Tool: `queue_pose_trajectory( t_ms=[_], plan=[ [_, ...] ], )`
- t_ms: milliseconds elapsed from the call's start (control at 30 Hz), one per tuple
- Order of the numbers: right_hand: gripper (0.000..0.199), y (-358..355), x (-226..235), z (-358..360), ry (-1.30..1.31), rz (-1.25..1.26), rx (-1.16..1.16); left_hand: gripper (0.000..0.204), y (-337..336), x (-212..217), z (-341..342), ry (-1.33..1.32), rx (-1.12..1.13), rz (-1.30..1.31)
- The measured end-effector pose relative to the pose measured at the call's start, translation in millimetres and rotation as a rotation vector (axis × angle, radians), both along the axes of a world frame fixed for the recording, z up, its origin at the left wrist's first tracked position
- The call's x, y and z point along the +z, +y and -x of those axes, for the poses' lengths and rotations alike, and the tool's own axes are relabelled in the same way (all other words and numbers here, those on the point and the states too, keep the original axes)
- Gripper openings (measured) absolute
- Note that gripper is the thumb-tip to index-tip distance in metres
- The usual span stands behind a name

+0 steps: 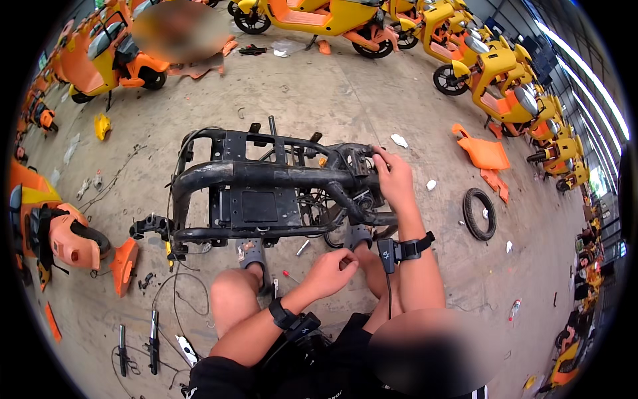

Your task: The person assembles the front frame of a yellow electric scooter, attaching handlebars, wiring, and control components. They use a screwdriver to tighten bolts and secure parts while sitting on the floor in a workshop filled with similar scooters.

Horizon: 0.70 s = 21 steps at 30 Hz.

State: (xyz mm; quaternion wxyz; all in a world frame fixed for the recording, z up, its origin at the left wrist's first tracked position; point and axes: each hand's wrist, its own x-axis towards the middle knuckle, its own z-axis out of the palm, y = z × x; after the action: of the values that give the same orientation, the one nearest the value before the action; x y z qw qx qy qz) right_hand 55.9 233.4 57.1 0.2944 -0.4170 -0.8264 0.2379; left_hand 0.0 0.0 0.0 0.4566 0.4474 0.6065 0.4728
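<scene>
A bare black scooter frame (266,176) lies on its side on the concrete floor in front of me. My right hand (393,176) reaches to the frame's right end and grips a part there among wires and brackets. My left hand (331,271) hovers above my knees with the fingers curled; something small may be pinched in it, but I cannot make it out. Both wrists wear black straps with small devices. A silver tool (303,247) and a red-handled one (290,274) lie on the floor near my feet, which wear grey clogs.
Yellow and orange scooters (492,73) line the back and right; another stands at the left (60,233). Orange body panels (484,153), a loose tyre (479,213), black shock tubes (153,341) and cables lie around. A person is at the far back left.
</scene>
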Motion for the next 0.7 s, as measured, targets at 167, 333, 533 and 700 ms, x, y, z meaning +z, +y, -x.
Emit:
queue_pose_trajectory(
  t_ms=[167, 333, 533, 700],
  plan=[
    [0.027, 12.7, 5.4, -6.9, -0.048, -0.180, -0.026, 0.024, 15.7, 3.5, -11.6, -0.030, -0.003, -0.029],
    [0.025, 9.3, 4.8, -2.0, -0.040, -0.141, 0.012, 0.023, 9.4, -2.7, -7.8, 0.025, -0.024, -0.022],
    [0.025, 1.0, 8.8, 5.5, -0.144, -0.108, -0.023, 0.024, 3.1, -4.0, -3.7, 0.088, -0.046, -0.034],
    [0.041, -23.6, 17.3, 10.4, -0.177, -0.023, -0.060, 0.024, -0.5, -0.5, -1.0, 0.122, -0.063, -0.011]
  ],
)
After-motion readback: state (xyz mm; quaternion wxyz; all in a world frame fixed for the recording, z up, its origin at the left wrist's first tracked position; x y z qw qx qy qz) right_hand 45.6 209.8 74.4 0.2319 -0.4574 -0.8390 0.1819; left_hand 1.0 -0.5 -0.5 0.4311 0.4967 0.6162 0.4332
